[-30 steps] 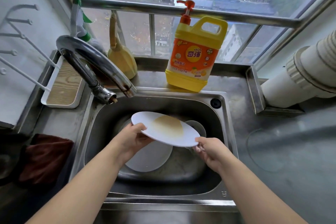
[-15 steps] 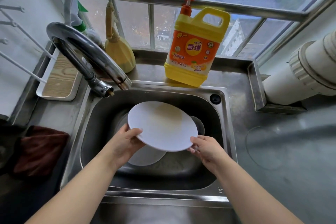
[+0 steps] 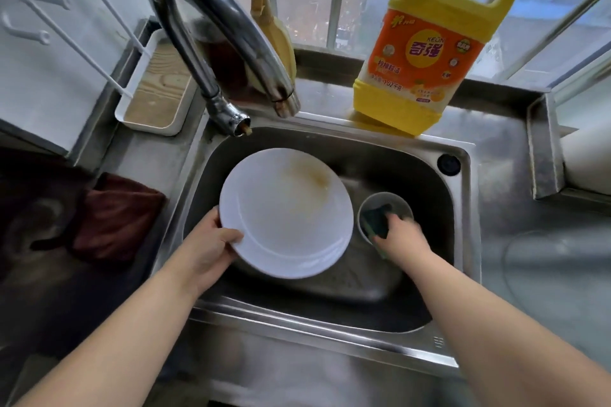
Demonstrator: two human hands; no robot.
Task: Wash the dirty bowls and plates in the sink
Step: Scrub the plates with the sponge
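Plates and bowls all unwashed — scrubbing hasn't begun!

Round white plastic plate (image 3: 286, 211), brown stain near its far edge, tilts above the stainless steel sink (image 3: 330, 139), gripped at its near-left rim by the left hand (image 3: 211, 248), thumb over the top. Right hand (image 3: 401, 236) dips into the small grey bowl (image 3: 385, 208) beside it, fingers curled on a dark green sponge (image 3: 377, 220). Curved chrome tap (image 3: 211, 20) looks dry; yellow detergent jug (image 3: 433, 46) waits on the ledge. By my reckoning, soaping, scrubbing and rinsing all lie ahead.
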